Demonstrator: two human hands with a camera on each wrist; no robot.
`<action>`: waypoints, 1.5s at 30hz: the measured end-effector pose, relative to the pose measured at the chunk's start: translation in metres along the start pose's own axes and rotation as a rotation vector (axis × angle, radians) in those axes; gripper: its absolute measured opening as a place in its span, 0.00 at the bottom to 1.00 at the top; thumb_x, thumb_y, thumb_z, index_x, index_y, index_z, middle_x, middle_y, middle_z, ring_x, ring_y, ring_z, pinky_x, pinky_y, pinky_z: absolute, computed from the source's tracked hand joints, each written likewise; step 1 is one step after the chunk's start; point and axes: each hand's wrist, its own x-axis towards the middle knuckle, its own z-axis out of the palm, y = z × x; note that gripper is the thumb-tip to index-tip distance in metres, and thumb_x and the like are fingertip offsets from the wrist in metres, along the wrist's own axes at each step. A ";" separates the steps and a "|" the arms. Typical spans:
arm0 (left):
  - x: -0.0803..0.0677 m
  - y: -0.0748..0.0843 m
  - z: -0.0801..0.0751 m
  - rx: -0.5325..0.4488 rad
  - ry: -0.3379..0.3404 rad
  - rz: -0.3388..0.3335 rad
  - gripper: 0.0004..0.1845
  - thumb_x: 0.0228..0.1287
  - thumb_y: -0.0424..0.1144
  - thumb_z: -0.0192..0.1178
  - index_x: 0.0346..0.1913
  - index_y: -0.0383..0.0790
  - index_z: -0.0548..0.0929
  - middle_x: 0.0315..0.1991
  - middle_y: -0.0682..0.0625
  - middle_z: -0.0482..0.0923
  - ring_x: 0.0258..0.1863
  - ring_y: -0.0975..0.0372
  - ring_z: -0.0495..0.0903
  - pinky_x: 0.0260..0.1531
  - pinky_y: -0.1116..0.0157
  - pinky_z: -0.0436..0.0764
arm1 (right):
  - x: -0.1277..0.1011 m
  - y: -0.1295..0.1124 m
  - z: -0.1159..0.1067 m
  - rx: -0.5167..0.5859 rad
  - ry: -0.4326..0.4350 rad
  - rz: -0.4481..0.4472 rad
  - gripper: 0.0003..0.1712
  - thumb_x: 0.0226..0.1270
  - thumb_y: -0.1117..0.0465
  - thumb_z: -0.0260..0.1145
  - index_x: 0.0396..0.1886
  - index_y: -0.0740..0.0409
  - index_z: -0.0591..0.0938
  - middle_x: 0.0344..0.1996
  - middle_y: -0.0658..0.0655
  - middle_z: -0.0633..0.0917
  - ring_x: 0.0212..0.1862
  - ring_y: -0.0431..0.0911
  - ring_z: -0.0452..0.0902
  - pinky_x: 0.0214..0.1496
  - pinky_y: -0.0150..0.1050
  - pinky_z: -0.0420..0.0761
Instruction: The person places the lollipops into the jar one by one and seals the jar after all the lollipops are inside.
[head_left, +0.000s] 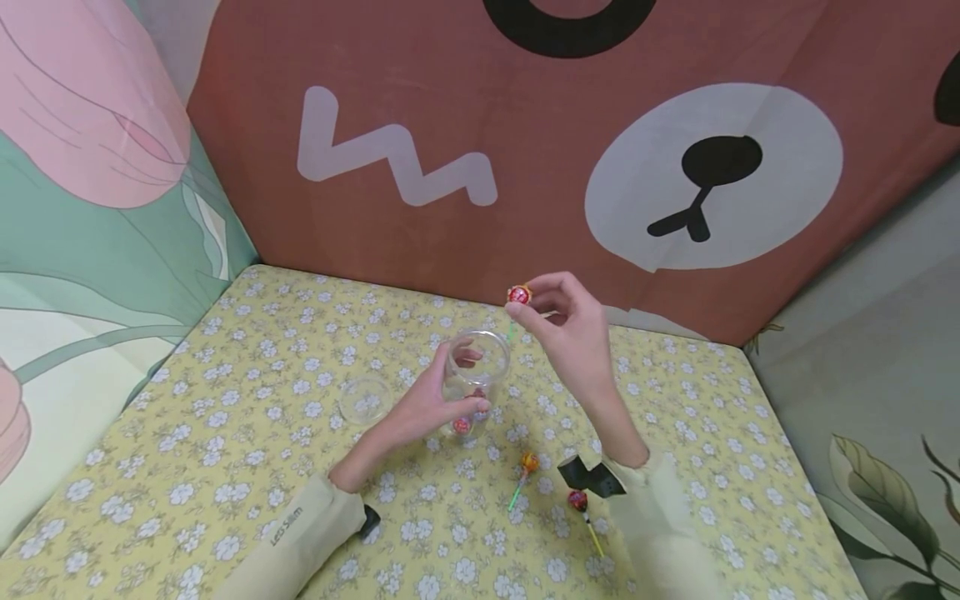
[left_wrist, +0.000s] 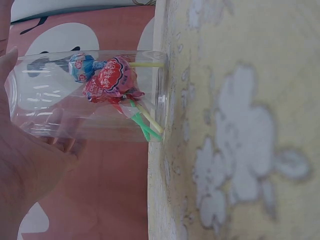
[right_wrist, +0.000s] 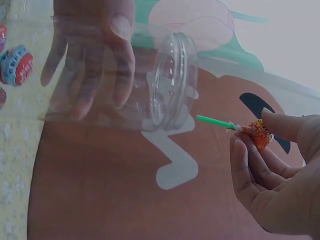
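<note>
My left hand (head_left: 426,403) grips a clear round plastic jar (head_left: 507,363) by its side, its mouth uncovered. Through the wall in the left wrist view show several wrapped lollipops (left_wrist: 116,76), red, pink and blue, their sticks down against the bottom. The jar stands upright on the cloth. Up beside the rim, my right hand (head_left: 581,342) pinches a lollipop (right_wrist: 261,135) by its orange-and-red wrapped head. Its green stick (right_wrist: 214,121) points down toward the jar's mouth and is outside the jar.
A clear round lid (head_left: 365,401) lies left of the jar. Nearer me, an orange lollipop (head_left: 529,462) with a green stick and a dark red one (head_left: 577,500) with a yellow stick lie on the flowered tablecloth (head_left: 225,467). A bear-printed curtain (head_left: 420,250) hangs behind the table.
</note>
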 end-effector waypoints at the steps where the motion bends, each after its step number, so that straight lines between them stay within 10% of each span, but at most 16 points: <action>1: 0.000 0.000 0.000 -0.001 0.000 0.002 0.46 0.65 0.44 0.73 0.79 0.52 0.57 0.69 0.52 0.70 0.70 0.57 0.67 0.72 0.46 0.62 | 0.000 0.000 0.001 0.008 -0.005 0.006 0.15 0.65 0.67 0.76 0.48 0.64 0.82 0.35 0.59 0.88 0.37 0.43 0.83 0.41 0.36 0.82; 45: -0.001 -0.001 0.001 0.023 0.005 0.018 0.46 0.65 0.35 0.72 0.80 0.47 0.55 0.69 0.50 0.70 0.70 0.56 0.68 0.69 0.46 0.65 | -0.006 0.007 0.004 0.059 0.009 0.033 0.08 0.76 0.62 0.66 0.43 0.65 0.83 0.34 0.61 0.89 0.40 0.58 0.85 0.39 0.41 0.85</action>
